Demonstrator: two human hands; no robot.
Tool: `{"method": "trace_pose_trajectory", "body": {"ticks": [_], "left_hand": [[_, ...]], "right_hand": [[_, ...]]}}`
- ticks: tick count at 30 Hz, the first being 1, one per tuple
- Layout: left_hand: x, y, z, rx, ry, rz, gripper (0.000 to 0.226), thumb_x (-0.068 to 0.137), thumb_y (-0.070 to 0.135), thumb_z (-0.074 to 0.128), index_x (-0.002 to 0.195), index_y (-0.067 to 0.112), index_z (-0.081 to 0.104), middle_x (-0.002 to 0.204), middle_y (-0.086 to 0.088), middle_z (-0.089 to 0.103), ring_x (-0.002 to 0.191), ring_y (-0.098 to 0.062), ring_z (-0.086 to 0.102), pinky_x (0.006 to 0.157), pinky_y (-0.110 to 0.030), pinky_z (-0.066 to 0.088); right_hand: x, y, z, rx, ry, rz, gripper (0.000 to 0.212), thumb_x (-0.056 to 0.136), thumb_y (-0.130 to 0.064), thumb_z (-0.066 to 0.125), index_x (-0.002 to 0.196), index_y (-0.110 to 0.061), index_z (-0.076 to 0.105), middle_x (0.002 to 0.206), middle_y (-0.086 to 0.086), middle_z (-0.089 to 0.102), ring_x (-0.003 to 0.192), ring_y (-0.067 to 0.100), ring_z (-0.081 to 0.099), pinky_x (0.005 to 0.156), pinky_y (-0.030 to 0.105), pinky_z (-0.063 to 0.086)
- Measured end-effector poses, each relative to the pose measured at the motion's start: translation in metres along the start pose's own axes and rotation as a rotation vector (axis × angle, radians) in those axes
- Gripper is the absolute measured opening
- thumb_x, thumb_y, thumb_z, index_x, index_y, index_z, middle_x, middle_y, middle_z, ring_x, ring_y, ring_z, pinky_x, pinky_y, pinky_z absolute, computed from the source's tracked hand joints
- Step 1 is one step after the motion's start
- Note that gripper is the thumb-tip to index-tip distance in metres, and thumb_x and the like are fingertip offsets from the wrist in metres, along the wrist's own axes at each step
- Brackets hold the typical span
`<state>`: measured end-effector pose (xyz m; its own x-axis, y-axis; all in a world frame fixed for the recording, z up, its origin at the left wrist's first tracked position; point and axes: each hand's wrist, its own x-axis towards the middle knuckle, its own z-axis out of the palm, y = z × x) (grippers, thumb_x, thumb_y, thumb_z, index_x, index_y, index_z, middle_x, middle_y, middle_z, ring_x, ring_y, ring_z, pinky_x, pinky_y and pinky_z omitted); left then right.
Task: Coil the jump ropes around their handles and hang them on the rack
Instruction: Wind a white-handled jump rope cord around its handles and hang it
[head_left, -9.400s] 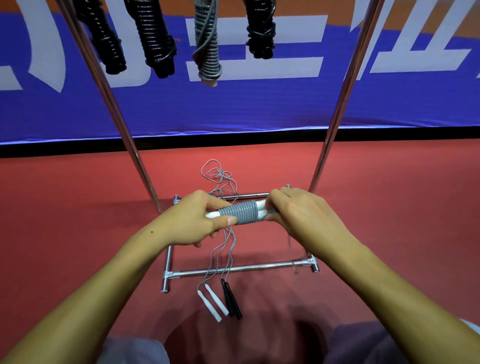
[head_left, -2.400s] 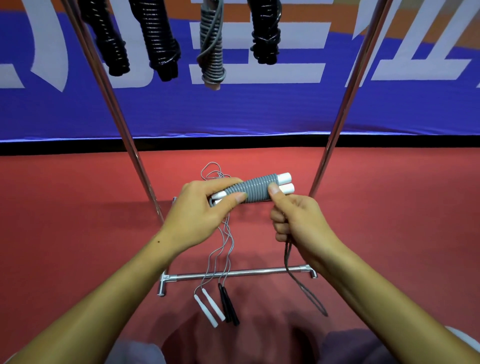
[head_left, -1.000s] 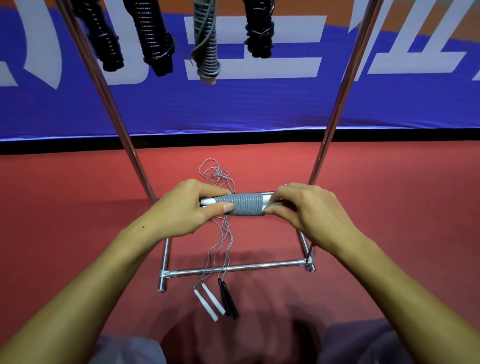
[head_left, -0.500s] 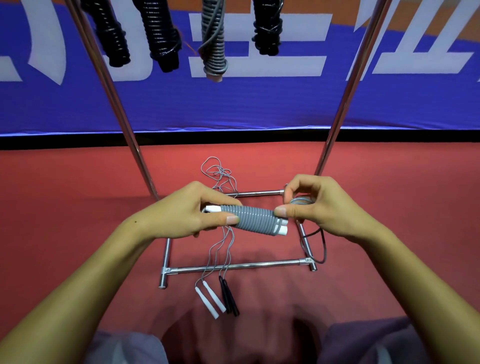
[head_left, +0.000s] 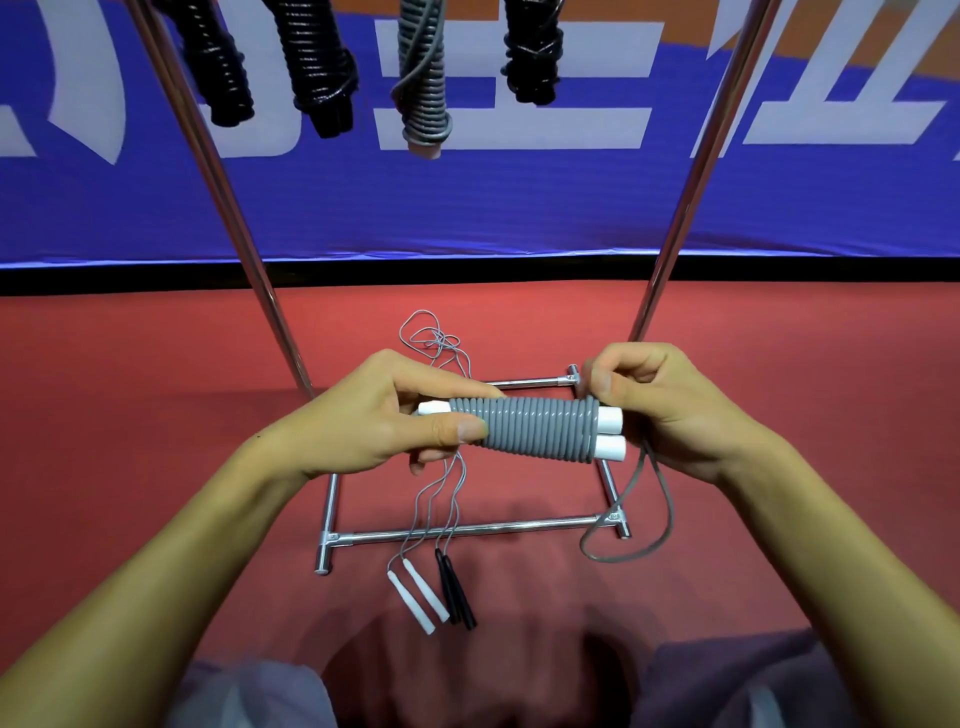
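Gripping the left end of the grey-coiled jump rope (head_left: 535, 428) with thumb and fingers curled round it, the left hand (head_left: 374, 421) is holding the bundle level above the rack base (head_left: 467, 530). The right hand (head_left: 660, 405) is pinching the rope at the coil's right end beside the white handle tips (head_left: 610, 434), a slack rope loop (head_left: 631, 525) dangling below. Two uncoiled ropes (head_left: 441, 519) are lying on the red floor (head_left: 130, 389), and four coiled ropes (head_left: 423, 78) are hanging from the rack up top.
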<state>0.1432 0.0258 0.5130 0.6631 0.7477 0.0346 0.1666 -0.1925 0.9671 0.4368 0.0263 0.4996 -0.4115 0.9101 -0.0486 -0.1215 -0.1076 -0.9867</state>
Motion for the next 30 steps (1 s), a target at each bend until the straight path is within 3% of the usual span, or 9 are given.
{"method": "trace_pose_trajectory", "body": {"ticks": [3,6,8,13,15,17,19,25,30], "left_hand": [[0.001,-0.001,0.004,-0.069,0.033,0.015,0.034,0.094,0.013,0.071,0.128,0.011,0.075,0.068,-0.003,0.058,0.059,-0.017,0.048,0.056,-0.032,0.052],[0.002,-0.003,0.005,-0.102,0.117,0.017,0.035,0.094,0.012,0.068,0.128,0.004,0.073,0.072,-0.015,0.054,0.058,-0.016,0.047,0.056,-0.033,0.052],[0.004,-0.005,0.008,-0.124,0.169,0.014,0.034,0.095,0.013,0.067,0.126,0.002,0.073,0.071,-0.010,0.054,0.057,-0.014,0.046,0.056,-0.033,0.052],[0.012,-0.005,0.016,-0.221,0.267,-0.005,0.030,0.097,0.020,0.071,0.124,0.007,0.076,0.076,-0.011,0.047,0.059,-0.012,0.042,0.054,-0.029,0.051],[0.014,-0.003,0.017,-0.277,0.323,-0.030,0.033,0.094,0.025,0.069,0.121,0.009,0.078,0.074,-0.007,0.046,0.058,-0.010,0.041,0.052,-0.027,0.051],[0.017,-0.001,0.017,-0.320,0.378,-0.046,0.036,0.092,0.027,0.067,0.121,0.008,0.076,0.066,0.003,0.047,0.055,-0.007,0.039,0.050,-0.024,0.050],[0.019,-0.002,0.018,-0.339,0.421,-0.061,0.037,0.092,0.029,0.066,0.121,0.008,0.076,0.064,0.006,0.045,0.052,-0.005,0.036,0.049,-0.023,0.049],[0.020,-0.007,0.017,-0.344,0.455,-0.123,0.035,0.092,0.038,0.068,0.115,0.014,0.078,0.062,0.003,0.036,0.050,-0.010,0.024,0.050,-0.025,0.051],[0.021,-0.012,0.018,-0.218,0.444,-0.056,0.022,0.094,0.032,0.073,0.111,0.023,0.081,0.072,-0.010,0.045,0.063,-0.017,0.039,0.051,-0.028,0.054]], "right_hand": [[-0.001,0.000,0.006,0.110,-0.033,0.009,0.038,0.070,-0.051,0.091,0.070,-0.018,0.070,0.076,0.003,0.061,0.068,0.013,0.056,0.063,0.024,0.051],[0.001,-0.002,0.019,0.189,0.063,-0.042,0.024,0.089,-0.034,0.069,0.075,-0.016,0.063,0.070,0.000,0.056,0.059,0.009,0.054,0.054,0.022,0.049],[0.004,-0.003,0.024,0.189,0.154,-0.076,0.013,0.092,-0.024,0.062,0.082,-0.016,0.059,0.068,-0.001,0.054,0.054,0.008,0.051,0.049,0.021,0.046],[0.011,0.002,0.024,-0.022,0.327,-0.236,0.035,0.104,-0.025,0.056,0.071,-0.025,0.065,0.065,0.002,0.052,0.051,0.016,0.041,0.047,0.027,0.033],[0.014,0.005,0.024,-0.046,0.356,-0.286,0.033,0.108,-0.030,0.051,0.083,-0.019,0.069,0.063,0.010,0.052,0.049,0.020,0.039,0.049,0.031,0.032],[0.015,0.007,0.024,0.025,0.352,-0.280,0.037,0.111,-0.030,0.043,0.102,-0.008,0.072,0.074,0.014,0.061,0.051,0.021,0.040,0.050,0.031,0.032],[0.015,0.008,0.023,0.104,0.304,-0.257,0.038,0.108,-0.027,0.040,0.109,-0.007,0.071,0.084,0.012,0.063,0.052,0.021,0.041,0.051,0.030,0.033],[0.012,0.012,0.035,-0.068,0.317,-0.283,0.026,0.103,-0.025,0.058,0.086,-0.006,0.062,0.071,0.019,0.031,0.055,0.018,0.021,0.048,0.027,0.019],[0.012,0.013,0.043,0.032,0.347,-0.211,0.034,0.099,-0.030,0.061,0.067,-0.024,0.053,0.069,0.005,0.020,0.054,0.014,0.016,0.047,0.026,0.012]]}}
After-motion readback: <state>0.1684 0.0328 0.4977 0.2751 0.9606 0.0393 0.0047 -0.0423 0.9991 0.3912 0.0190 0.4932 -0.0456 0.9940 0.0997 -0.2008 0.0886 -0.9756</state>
